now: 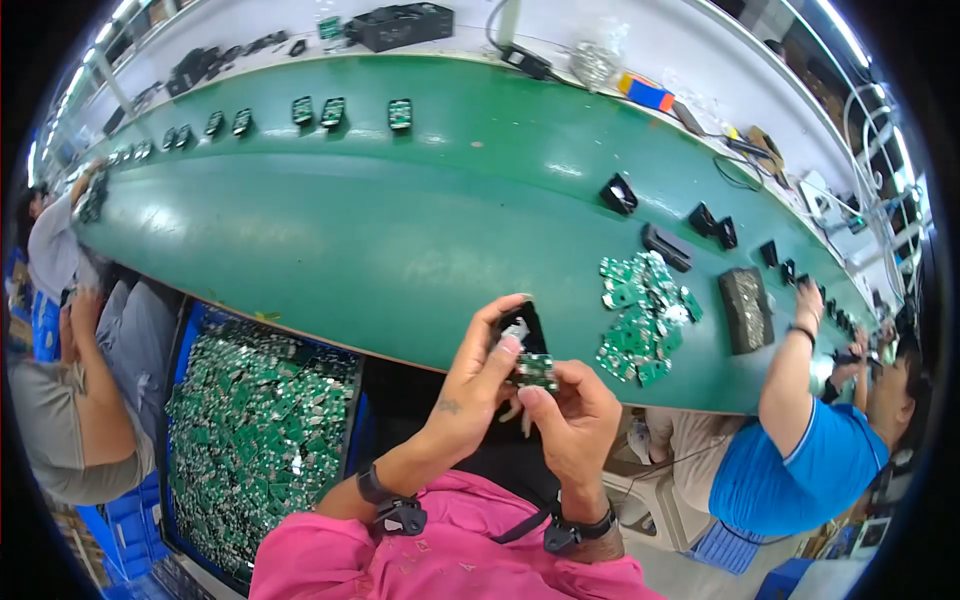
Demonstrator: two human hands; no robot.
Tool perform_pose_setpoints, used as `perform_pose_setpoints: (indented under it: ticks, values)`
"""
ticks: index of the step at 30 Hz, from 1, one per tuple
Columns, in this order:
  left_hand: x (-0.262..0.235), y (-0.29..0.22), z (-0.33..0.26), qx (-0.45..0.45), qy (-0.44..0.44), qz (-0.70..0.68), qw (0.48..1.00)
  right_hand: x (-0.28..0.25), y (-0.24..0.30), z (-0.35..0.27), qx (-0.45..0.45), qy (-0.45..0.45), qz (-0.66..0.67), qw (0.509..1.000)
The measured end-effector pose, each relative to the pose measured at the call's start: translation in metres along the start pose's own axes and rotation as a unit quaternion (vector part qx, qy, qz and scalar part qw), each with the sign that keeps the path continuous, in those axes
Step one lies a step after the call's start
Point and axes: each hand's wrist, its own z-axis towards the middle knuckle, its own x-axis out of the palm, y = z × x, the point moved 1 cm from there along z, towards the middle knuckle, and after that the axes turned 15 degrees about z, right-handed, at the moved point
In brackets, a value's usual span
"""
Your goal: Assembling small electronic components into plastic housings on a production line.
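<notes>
Just off the near edge of the table, my left hand [465, 385] is closed around a small black plastic housing [535, 325], its open side facing up. A bit of silvery metal shows inside, by my left thumb. My right hand [580, 415] pinches a small green circuit board [538, 372] between thumb and fingers, at the near end of the housing. The board meets or overlaps that end; whether it sits inside I cannot tell. To the right of my hands, a loose pile of green circuit boards [640, 325] lies on the green table [400, 220].
Past the pile lie black housings [619, 194] and a worn block [747, 310]. Housings with boards [400, 114] line the table's far side. A blue bin [265, 440] full of boards stands left of me. Co-workers sit on both sides, one in a blue shirt [800, 470].
</notes>
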Motion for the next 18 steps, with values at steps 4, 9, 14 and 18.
perform_pose_setpoints:
  ticks: [4, 9, 14, 18]
  values:
    - [0.001, -0.005, -0.003, -0.034, 0.052, -0.015, 0.998, -0.014, 0.002, -0.004, 0.018, -0.025, -0.026, 0.999]
    - [-0.005, 0.000, -0.005, 0.045, 0.043, 0.047, 0.997, -0.028, 0.017, 0.017, 0.106, -0.047, 0.002, 0.993]
    - [-0.010, -0.007, 0.000, 0.071, 0.131, 0.148, 0.978, -0.026, 0.032, 0.031, 0.047, 0.043, -0.052, 0.997]
    - [-0.009, -0.003, 0.001, 0.240, 0.063, 0.342, 0.906, -0.016, 0.036, 0.031, 0.059, 0.124, -0.180, 0.974]
